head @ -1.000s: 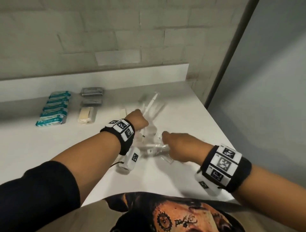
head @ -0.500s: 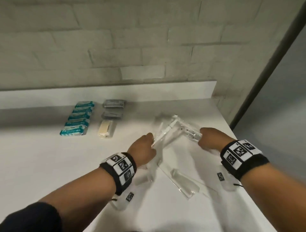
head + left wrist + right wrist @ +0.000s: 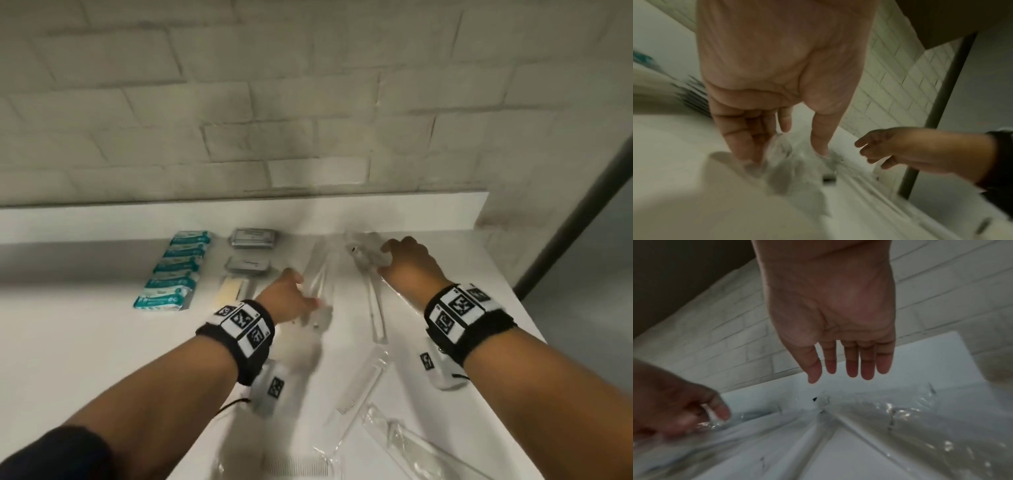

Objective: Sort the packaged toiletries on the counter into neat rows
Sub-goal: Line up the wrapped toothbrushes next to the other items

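Clear plastic toothbrush packets lie loose across the white counter (image 3: 102,342). My left hand (image 3: 296,296) pinches the near end of one clear packet (image 3: 317,281) between thumb (image 3: 820,146) and fingers (image 3: 748,144), low over the counter. My right hand (image 3: 399,255) hovers with straight fingers (image 3: 852,368) over another clear packet (image 3: 363,255) near the back ledge and holds nothing. More clear packets (image 3: 375,308) (image 3: 359,387) (image 3: 411,445) lie in front, between and below my wrists.
At the back left stand sorted rows: several teal-and-white packets (image 3: 173,274), two grey packets (image 3: 253,236) and one cream packet (image 3: 229,296). The counter's right edge (image 3: 534,329) drops off beside my right wrist. A brick wall (image 3: 308,102) rises behind the ledge.
My right hand moved a clear packet from the counter's front to the back and let it go. My left hand shifted forward and left with its packet. The view tilted upward.
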Available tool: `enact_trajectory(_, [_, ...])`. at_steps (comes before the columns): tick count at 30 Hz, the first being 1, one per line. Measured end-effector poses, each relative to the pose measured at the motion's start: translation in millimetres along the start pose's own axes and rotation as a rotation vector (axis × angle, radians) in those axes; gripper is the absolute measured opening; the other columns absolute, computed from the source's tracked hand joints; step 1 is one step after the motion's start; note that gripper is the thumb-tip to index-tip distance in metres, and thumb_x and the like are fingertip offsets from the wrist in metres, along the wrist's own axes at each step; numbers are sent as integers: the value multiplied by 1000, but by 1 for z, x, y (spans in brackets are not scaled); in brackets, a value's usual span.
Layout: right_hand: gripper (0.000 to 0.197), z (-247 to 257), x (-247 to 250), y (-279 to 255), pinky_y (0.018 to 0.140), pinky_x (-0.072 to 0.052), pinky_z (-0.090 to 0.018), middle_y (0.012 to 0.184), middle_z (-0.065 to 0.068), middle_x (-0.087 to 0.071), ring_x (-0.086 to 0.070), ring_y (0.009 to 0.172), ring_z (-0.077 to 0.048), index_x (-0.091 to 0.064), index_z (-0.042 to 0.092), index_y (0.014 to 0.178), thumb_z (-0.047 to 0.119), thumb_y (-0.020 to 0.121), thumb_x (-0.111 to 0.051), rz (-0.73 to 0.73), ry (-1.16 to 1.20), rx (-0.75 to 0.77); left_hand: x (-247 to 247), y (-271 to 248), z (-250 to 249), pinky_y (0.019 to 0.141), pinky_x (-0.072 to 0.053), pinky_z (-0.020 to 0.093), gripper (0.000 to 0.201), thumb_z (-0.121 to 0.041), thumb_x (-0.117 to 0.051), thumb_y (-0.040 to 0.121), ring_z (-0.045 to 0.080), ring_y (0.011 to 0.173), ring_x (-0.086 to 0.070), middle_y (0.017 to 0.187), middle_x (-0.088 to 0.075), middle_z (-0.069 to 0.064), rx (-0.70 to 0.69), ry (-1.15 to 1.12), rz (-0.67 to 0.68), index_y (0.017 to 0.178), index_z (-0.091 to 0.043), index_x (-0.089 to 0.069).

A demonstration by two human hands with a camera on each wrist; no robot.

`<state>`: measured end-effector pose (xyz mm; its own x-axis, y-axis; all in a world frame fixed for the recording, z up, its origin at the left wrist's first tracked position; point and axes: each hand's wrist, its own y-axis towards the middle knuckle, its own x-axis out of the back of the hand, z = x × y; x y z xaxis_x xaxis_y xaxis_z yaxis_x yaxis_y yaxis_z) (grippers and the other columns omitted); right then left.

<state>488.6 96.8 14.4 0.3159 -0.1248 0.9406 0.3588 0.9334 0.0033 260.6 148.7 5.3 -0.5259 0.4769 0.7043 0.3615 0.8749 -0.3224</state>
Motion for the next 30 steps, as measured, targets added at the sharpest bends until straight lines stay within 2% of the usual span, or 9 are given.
enact_trajectory(6, [40, 34, -21, -15, 97, -46, -32, 128, -1, -55, -57, 115, -23, -60, 25, 127, 9, 92, -49, 210, -39, 398, 4, 27, 17, 87, -55, 39, 55, -8, -50, 89, 31, 101, -65, 119, -63, 14, 39, 75, -26, 141, -20, -38])
enact_trajectory(11, [39, 59, -45, -16, 81, -45, -35, 121, -9, -50, -55, 104, -32, -53, 32, 132, 18, 96, -43, 171, -350, 605, 1, 17, 16, 108, -36, 30, 41, -11, -40, 99, 20, 131, -46, 147, -44, 3, -90, 274, 51, 139, -15, -46])
enact_trajectory(14, [19, 58, -46, -16, 75, -39, -32, 114, -10, -50, -53, 100, -31, -62, 22, 106, 20, 90, -51, 138, -386, 585, 0, 13, 21, 105, -38, 31, 44, -6, -40, 97, 26, 128, -47, 144, -45, 11, -145, 408, 76, 139, -16, -47])
enact_trajectory(17, [13, 47, -35, -16, 85, -44, -35, 120, -6, -50, -50, 105, -28, -64, 24, 91, 15, 82, -61, 174, -319, 540, -5, 4, 25, 104, -40, 32, 53, -1, -39, 92, 29, 125, -47, 142, -44, 10, -203, 424, 111, 139, -22, -47])
enact_trajectory(21, [22, 39, -4, -16, 94, -46, -34, 121, -12, -56, -56, 110, -26, -73, 14, 84, -3, 71, -68, -32, 211, 466, -14, -11, 17, 107, -37, 38, 65, 2, -40, 78, 27, 123, -41, 131, -40, 5, -224, 344, 106, 127, -38, -55])
enact_trajectory(23, [11, 45, 22, -20, 83, -44, -12, 109, -12, -62, -59, 95, -11, -71, 1, 91, -1, 81, -67, -70, 534, 339, -18, -21, 5, 113, -28, 40, 66, 1, -45, 76, 27, 136, -28, 145, -32, 1, -310, 460, 135, 129, -38, -52])
enact_trajectory(24, [13, 49, 32, -21, 73, -44, -9, 103, -12, -65, -59, 86, -8, -67, -2, 97, 4, 86, -66, -53, 665, 239, -22, -26, 0, 117, -20, 43, 68, 0, -47, 77, 27, 144, -16, 153, -25, 0, -338, 529, 182, 134, -36, -47])
enact_trajectory(27, [17, 56, 41, -18, 61, -49, -26, 89, -12, -69, -64, 74, -21, -58, 2, 91, 17, 87, -66, -49, 723, 114, -32, -37, -16, 120, -5, 48, 68, -6, -49, 87, 27, 149, 3, 160, -15, 2, -391, 768, 280, 148, -24, -26])
enact_trajectory(30, [25, 53, 22, -15, 64, -49, -32, 92, -10, -68, -64, 72, -25, -57, 14, 111, 25, 89, -63, 105, 436, 37, -37, -44, -20, 114, -26, 43, 53, -12, -49, 91, 30, 138, -34, 145, -42, 8, -506, 819, 197, 142, -19, -37])
